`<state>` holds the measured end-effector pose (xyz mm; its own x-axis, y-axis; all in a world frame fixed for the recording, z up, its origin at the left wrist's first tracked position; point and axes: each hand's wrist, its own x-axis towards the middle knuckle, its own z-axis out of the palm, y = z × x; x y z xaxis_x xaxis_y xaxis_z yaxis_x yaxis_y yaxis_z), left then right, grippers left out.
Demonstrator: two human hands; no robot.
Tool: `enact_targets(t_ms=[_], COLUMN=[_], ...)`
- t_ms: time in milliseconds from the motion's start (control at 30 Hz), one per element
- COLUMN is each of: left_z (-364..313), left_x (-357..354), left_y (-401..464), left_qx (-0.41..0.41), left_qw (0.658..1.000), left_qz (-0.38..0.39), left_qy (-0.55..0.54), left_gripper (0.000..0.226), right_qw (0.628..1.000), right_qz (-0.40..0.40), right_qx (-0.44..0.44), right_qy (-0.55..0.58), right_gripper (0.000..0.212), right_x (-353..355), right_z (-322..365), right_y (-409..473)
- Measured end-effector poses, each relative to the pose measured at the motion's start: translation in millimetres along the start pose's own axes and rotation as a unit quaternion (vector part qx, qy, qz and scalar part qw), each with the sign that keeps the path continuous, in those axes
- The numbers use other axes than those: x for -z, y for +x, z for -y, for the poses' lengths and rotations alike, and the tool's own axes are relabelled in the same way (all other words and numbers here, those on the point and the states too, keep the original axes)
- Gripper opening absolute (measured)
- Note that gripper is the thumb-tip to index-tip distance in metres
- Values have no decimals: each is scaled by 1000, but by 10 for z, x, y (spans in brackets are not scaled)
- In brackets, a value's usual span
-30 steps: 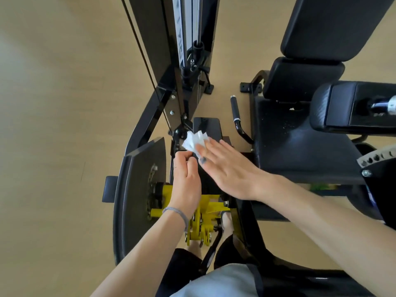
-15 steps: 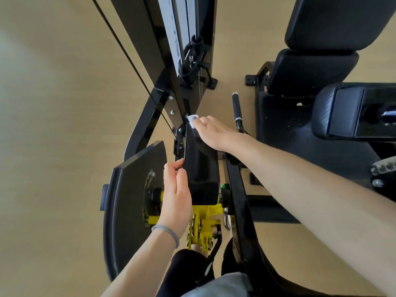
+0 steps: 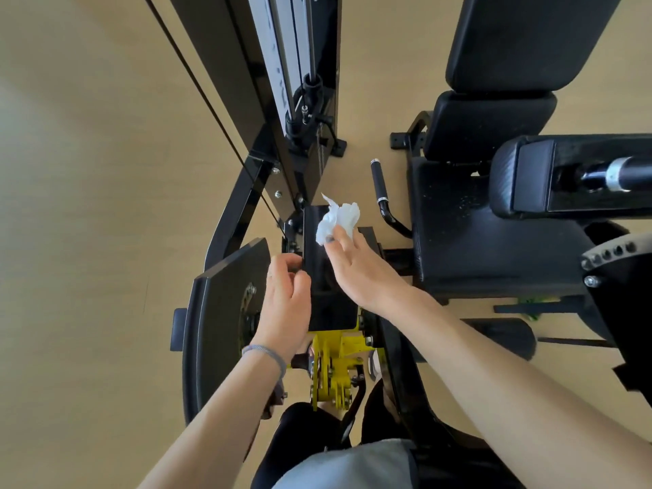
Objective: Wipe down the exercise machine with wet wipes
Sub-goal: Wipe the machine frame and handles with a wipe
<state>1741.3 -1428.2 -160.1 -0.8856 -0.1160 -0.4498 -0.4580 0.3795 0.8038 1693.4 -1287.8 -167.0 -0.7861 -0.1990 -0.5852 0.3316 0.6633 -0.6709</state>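
The black exercise machine fills the middle of the view. Its narrow black pad [image 3: 331, 312] lies lengthwise in front of me, above a yellow bracket [image 3: 335, 358]. My right hand [image 3: 356, 270] reaches over the pad's far half and pinches a crumpled white wet wipe [image 3: 338, 217] between thumb and fingertips; the wipe sticks out past the fingers over the pad's far end. My left hand [image 3: 285, 301] sits at the pad's left edge with its fingers curled against that edge.
The weight-stack column [image 3: 293, 65] and a cable rise at the back. A black curved cover plate [image 3: 218, 312] stands to the left. The seat [image 3: 476, 255], the backrest [image 3: 522, 40], a roller pad [image 3: 564, 174] and a side handle [image 3: 379, 181] are on the right. Tan floor surrounds everything.
My right hand has pulled back from the pad's far end toward me, and the wipe now shows bunched beyond its fingers. The left hand has stayed at the pad's left edge.
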Motion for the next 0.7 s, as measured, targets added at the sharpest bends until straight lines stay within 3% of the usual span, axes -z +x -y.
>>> enact_targets(t_ms=[133, 233, 300, 433, 600, 700], left_z=[-212, -353, -366, -265, -72, 56], left_x=[224, 234, 223, 212, 171, 191], left_y=[219, 332, 366, 336, 83, -39], left_qx=[-173, -241, -258, -322, -417, -474], left_qw=[968, 922, 901, 878, 860, 816], left_qz=[64, 167, 186, 132, 61, 18], left_qy=[169, 254, 295, 329, 288, 331], left_gripper=[55, 42, 38, 31, 12, 16], right_qw=[984, 952, 937, 901, 867, 858], right_qz=[41, 61, 39, -24, -49, -27], right_qx=[-2, -28, -34, -27, -32, -73], right_qy=[171, 298, 345, 432, 495, 508], right_gripper=[67, 37, 41, 60, 59, 61], right_x=[-2, 54, 74, 64, -6, -165], right_z=[-35, 24, 39, -38, -79, -126], right_y=[-387, -577, -625, -587, -547, -503])
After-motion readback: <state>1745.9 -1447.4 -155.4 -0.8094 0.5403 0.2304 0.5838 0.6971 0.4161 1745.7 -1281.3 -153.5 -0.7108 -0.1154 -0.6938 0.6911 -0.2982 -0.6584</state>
